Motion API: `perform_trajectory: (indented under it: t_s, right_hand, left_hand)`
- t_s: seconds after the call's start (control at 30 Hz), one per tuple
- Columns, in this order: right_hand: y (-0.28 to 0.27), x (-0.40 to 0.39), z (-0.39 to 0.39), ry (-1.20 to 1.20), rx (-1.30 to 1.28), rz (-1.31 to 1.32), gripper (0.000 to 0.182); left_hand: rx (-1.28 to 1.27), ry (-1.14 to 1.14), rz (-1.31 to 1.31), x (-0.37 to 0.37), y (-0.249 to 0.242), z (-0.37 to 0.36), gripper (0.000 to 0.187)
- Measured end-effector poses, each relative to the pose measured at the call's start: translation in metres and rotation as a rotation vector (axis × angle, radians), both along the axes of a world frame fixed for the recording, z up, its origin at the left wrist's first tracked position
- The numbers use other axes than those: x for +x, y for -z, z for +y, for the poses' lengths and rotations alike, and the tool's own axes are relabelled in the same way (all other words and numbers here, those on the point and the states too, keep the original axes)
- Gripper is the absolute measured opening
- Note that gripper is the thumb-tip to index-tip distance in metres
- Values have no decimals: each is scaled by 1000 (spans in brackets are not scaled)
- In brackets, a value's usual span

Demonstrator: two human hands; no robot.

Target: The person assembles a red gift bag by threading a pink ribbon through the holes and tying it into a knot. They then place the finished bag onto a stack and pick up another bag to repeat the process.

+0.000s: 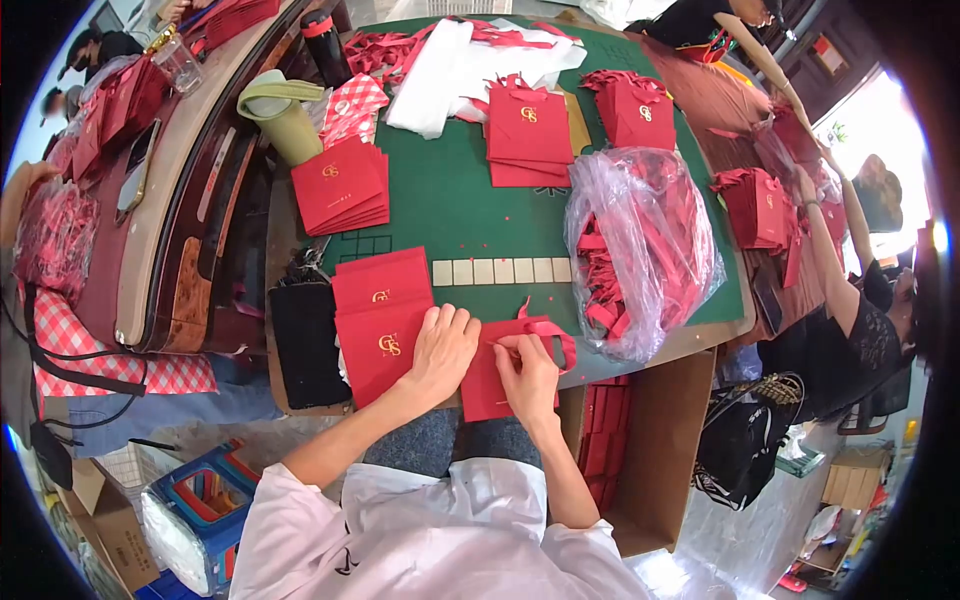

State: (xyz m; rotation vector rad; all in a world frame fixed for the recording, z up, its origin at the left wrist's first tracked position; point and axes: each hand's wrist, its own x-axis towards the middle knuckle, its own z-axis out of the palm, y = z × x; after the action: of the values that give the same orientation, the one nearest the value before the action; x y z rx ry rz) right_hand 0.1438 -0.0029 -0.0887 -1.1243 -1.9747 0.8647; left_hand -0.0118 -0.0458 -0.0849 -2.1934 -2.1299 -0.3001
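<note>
Near the table's front edge lies a red bag [480, 389] with a loop of red ribbon [560, 345] at its upper right. My right hand [528, 375] is on this bag, thumb and fingertips pinched together near the ribbon; anything between them is too small to make out. My left hand [443, 350] rests palm down with its fingers spread, between that bag and a red bag with a gold logo [375, 360]. Another red bag [382, 283] lies just above the logo bag. A plastic bag full of red ribbons [645, 250] sits to the right.
Red bag stacks [525, 135] stand on the green table [440, 205], with a pale row of tiles [500, 271] mid-table. A green cup [285, 125], a black bottle [322, 45] and a black pouch [304, 345] are left. A co-worker's arms [825, 215] reach in at right.
</note>
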Motion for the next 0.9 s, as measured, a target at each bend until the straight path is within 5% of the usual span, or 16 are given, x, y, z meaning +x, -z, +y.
perform_trajectory:
  t_s: [0.27, 0.9]
  right_hand:
    - [-6, 2, -8, 17, 47, 0, 9]
    - [-9, -5, -14, -55, 133, -77, 15]
  left_hand:
    - [42, 1, -411, 1, -23, -7, 14]
    - [78, 10, -574, 9, -24, -14, 16]
